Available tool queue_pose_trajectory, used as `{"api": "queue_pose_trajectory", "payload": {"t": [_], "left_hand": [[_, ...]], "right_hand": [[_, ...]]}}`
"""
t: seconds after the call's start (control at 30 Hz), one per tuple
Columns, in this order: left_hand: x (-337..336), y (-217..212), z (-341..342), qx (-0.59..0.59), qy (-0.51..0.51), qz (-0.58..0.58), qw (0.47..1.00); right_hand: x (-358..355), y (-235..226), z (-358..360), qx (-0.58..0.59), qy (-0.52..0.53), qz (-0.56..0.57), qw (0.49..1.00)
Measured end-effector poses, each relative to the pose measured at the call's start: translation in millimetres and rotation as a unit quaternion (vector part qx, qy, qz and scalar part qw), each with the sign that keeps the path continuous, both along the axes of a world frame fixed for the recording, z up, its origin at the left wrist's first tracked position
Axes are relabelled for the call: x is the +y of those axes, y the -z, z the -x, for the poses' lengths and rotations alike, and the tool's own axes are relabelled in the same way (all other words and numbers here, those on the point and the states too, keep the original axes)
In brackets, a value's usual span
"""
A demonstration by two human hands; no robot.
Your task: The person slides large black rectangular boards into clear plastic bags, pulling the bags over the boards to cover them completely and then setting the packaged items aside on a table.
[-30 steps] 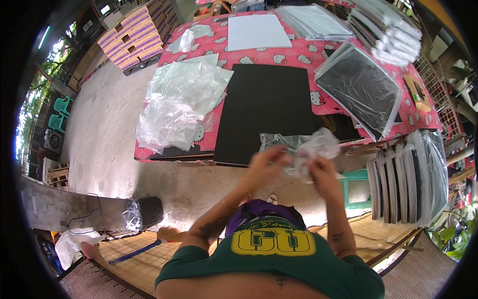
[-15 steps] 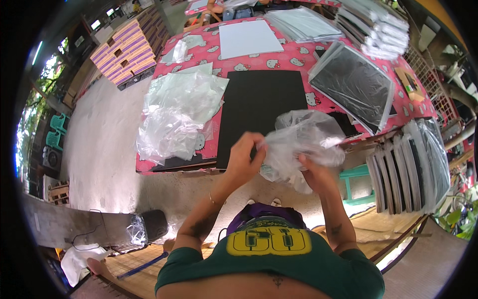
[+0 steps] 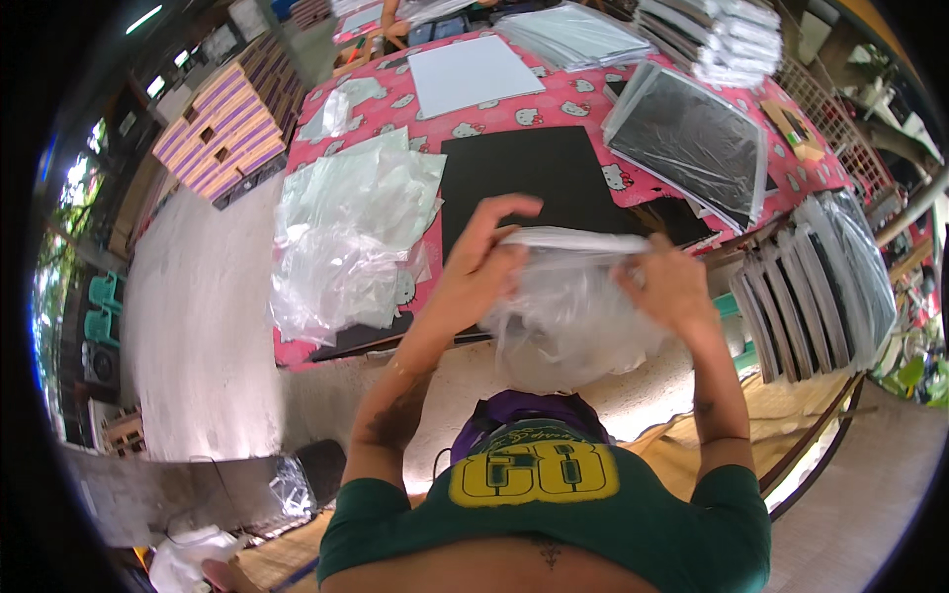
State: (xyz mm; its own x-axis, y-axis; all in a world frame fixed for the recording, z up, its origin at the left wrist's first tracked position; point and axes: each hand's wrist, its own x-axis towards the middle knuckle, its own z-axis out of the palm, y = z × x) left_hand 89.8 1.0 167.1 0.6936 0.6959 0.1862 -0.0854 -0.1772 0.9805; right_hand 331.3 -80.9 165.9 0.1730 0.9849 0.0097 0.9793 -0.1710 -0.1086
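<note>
plastic (image 3: 583,331), clear and crumpled, hangs from both hands at the near edge of the pink-covered counter (image 3: 565,111), its gathered top edge stretched between them and its lower part drooping in front of the shirt (image 3: 554,514). the left hand (image 3: 479,265) grips the left end of that edge, index finger raised; the right hand (image 3: 674,287) pinches the right end, fingers curled. both are a little blurred. just beyond, a black board (image 3: 524,163) lies flat on the counter, partly behind the left hand and the plastic. left of it is a loose pile of clear bags (image 3: 346,237); to its right, a wrapped panel (image 3: 687,143) lies at a slant. farther back are a white board (image 3: 474,74) and a stack of sheets (image 3: 573,38). off the counter, wrapped panels stand in a row (image 3: 816,282) at the right, and a block stack (image 3: 229,124) with purple stripes rises at the far left.
</note>
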Motion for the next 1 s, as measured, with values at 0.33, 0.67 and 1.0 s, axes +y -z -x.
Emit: {"api": "queue_pose_trajectory", "payload": {"t": [0.33, 0.67, 1.0], "left_hand": [[44, 7, 79, 0.404, -0.247, -0.546, 0.691], [-12, -15, 107, 0.216, 0.033, -0.021, 0.976], [8, 47, 121, 0.070, 0.209, 0.142, 0.965]], "right_hand": [[-39, -15, -40, 0.039, 0.095, -0.317, 0.943], [-50, 36, -75, 0.851, -0.157, -0.157, 0.476], [-23, 42, -56, 0.856, -0.080, -0.059, 0.507]]}}
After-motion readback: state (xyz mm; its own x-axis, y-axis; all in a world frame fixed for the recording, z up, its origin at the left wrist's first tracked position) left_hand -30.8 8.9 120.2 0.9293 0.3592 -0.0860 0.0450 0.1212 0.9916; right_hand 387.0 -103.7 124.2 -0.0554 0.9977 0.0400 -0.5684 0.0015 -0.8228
